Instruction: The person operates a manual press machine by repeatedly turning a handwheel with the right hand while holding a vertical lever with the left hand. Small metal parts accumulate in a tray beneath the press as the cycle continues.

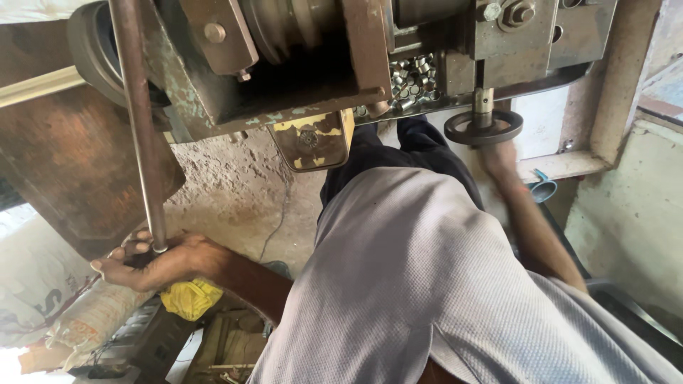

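My left hand (153, 262) sits at about eight o'clock in my view, cupped under the bottom end of a long steel rod (140, 128). The fingers (121, 252) curl loosely round the rod's tip, the palm supports it from below, and the rod runs up toward eleven o'clock, passing in front of the worn machine body (284, 64). My right hand (500, 158) reaches out at about one o'clock, just beneath the small dark handwheel (484, 128) that hangs on a short spindle from the machine's underside. It looks to be touching the wheel's rim, but motion blur hides the fingers and I cannot tell whether they grip it or lie open against it.

I judge this to be the feeding or setting stage: one hand steadies the rod's free end while the other works the wheel. The next move would call for holding the rod in line with the machine and turning the wheel with a firm, even grip.

A heap of small metal rings (413, 82) lies in the machine's bed at twelve o'clock. A yellow cloth (191, 299) lies just below my left wrist, with a printed sack (92, 316) beside it at seven o'clock. My grey shirt (427, 299) fills the middle.
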